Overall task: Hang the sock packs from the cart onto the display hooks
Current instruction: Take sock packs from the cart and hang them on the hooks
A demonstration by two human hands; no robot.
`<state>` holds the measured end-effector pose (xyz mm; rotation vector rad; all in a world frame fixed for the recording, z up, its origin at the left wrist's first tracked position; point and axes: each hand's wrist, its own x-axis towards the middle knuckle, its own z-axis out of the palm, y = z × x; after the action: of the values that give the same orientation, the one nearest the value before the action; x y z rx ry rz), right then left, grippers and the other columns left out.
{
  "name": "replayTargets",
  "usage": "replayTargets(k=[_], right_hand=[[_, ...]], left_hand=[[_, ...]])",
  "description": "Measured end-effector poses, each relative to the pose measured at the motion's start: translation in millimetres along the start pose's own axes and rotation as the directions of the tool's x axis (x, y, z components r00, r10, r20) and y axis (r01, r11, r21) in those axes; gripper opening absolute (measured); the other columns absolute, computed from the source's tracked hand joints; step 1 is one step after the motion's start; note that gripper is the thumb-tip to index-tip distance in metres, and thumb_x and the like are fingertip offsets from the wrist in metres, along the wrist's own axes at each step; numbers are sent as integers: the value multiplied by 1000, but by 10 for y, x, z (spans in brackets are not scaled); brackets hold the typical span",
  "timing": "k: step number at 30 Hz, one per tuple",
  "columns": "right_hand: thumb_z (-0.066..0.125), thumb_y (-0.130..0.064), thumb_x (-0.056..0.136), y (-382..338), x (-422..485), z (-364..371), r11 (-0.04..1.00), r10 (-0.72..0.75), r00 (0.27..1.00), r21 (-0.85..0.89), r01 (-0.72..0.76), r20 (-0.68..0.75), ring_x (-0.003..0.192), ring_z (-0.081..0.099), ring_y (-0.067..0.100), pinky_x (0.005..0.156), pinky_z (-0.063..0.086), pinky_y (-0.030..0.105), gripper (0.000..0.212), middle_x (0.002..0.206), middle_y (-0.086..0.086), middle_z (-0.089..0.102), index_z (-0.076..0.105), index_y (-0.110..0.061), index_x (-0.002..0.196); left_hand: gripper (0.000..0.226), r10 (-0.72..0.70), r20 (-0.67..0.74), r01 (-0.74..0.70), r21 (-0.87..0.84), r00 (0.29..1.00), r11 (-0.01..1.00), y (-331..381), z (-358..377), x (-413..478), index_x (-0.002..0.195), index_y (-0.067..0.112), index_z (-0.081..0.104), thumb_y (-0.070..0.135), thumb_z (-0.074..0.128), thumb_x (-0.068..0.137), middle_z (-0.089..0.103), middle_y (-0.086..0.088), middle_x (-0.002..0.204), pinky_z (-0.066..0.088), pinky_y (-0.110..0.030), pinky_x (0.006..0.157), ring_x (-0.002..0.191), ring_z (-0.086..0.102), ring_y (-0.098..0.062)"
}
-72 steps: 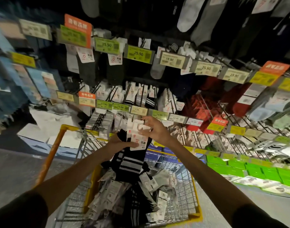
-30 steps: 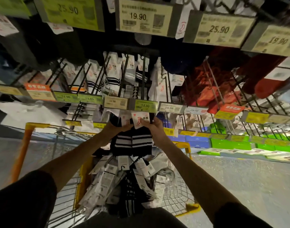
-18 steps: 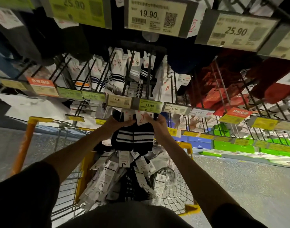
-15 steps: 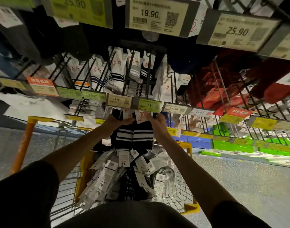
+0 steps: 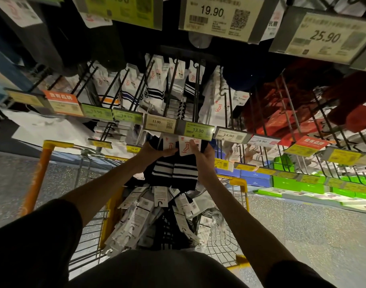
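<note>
Sock packs (image 5: pixel 173 173) hang between both hands, just below the price tags (image 5: pixel 179 127), above the cart (image 5: pixel 238 215) of packs.

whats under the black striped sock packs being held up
The yellow wire cart, heaped with more sock packs showing white header cards. The held packs cover the heap's far end, so that part is hidden.

I register two arms in the head view. The left hand (image 5: pixel 151 151) and right hand (image 5: pixel 202 161) are bare, as are both forearms behind them. Back from each hand, past the elbow, a short sleeve begins: left sleeve (image 5: pixel 36 235) and right sleeve (image 5: pixel 298 277), both plain dark fabric, near black, with a loose hem. Between the two sleeves, nearest the camera, I see the shirt front (image 5: pixel 157 269) in the same plain dark cloth.
</note>
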<state>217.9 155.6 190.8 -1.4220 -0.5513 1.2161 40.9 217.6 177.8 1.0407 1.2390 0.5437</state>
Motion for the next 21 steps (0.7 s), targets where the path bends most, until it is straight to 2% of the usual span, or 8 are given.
replayTargets(k=[4, 7, 12, 16, 19, 21], right_hand=[[66, -16, 92, -9, 23, -5, 1000, -2, 1000, -15, 2, 26, 88, 72, 20, 77, 58, 33, 16, 95, 6, 75, 66, -8, 106], [66, -15, 92, -31, 36, 0, 1000, 6, 1000, 7, -6, 14, 89, 72, 23, 79, 59, 35, 17, 98, 10, 74, 66, -7, 107], [66, -10, 91, -16, 92, 9, 1000, -3, 998, -12, 3, -56, 88, 70, 21, 72, 57, 29, 26, 102, 16, 72, 62, 3, 113], [63, -5, 92, -46, 186, 30, 997, -9, 1000, -72, 8, -23, 92, 69, 20, 76, 56, 28, 18, 99, 8, 72, 66, -2, 109], [59, 2, 91, -92, 250, 45, 995, -22, 1000, -102, 21, -8, 88, 67, 12, 72, 52, 19, 17, 93, 1, 70, 66, -6, 104], [57, 4, 90, -112, 340, 59, 989, 1, 998, -148, -9, -56, 87, 64, 14, 72, 50, 20, 19, 90, 0, 68, 65, -11, 97]], left_hand=[[38, -4, -1, 4, 5, 1000, 1000, 27, -14, 3, 103, 21, 71, 17, 87, 69, 76, 3, 99, 58, -29, 83, 94, 72, -10], [35, -10, -3, 10, -2, 1000, 1000, 18, -5, 11, 100, 23, 71, 16, 86, 70, 76, 7, 94, 58, -25, 80, 91, 72, -7], [26, -18, -7, 18, -24, 1000, 1000, 83, 61, 3, 93, 21, 67, 6, 81, 77, 74, 18, 75, 55, -13, 63, 73, 70, 3], [30, -26, -54, 24, -39, 998, 999, 55, 46, 66, 94, 25, 68, 11, 85, 73, 75, 14, 82, 57, -23, 73, 80, 72, -1], [33, 11, -98, -14, -24, 995, 1000, 56, 68, 84, 99, 23, 67, 9, 84, 74, 73, 17, 86, 54, -13, 67, 80, 70, 2], [45, 44, -145, -42, 19, 988, 999, 57, 65, 87, 109, 20, 67, 19, 88, 70, 72, 12, 96, 54, -15, 73, 88, 67, 0]])
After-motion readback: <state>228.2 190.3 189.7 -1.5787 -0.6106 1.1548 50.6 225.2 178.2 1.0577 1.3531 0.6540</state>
